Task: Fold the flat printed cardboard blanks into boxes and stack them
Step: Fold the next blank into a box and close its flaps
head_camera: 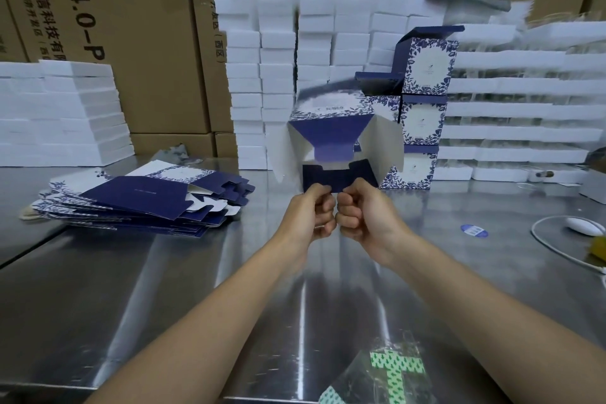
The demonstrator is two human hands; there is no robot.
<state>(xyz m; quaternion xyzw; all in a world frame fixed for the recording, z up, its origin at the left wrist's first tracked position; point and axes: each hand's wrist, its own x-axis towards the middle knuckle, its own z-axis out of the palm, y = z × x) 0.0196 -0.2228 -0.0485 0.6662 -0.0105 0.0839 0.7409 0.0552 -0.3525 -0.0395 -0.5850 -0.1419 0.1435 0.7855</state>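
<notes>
A half-folded blue and white printed box hangs above the steel table, its open end facing me with flaps spread. My left hand and my right hand sit knuckle to knuckle, each pinching the navy bottom flap. A pile of flat printed blanks lies on the table at the left. A stack of three folded boxes stands behind the held box at the right, the top one with its lid open.
White foam blocks are stacked behind, more at the left and right, with brown cartons behind them. A white mouse, cable and blue sticker lie right. A clear bag with green print lies near me.
</notes>
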